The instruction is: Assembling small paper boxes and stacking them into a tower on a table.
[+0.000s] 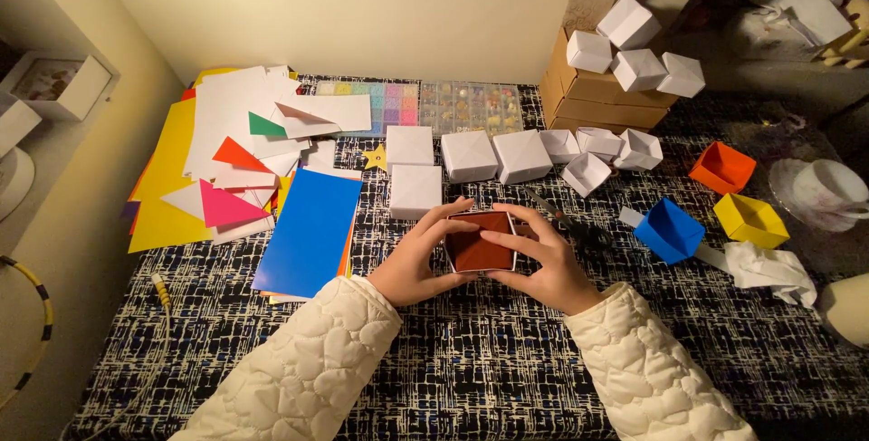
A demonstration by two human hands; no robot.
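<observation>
Hands, left hand (412, 264) and right hand (543, 264), clasp the brown paper box (480, 244), shaping its walls; next, crisper corners.

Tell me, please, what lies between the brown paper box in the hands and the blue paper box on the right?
In the head view, between the brown paper box and the blue paper box lie the right hand, dark scissors and a white paper strip.
</observation>
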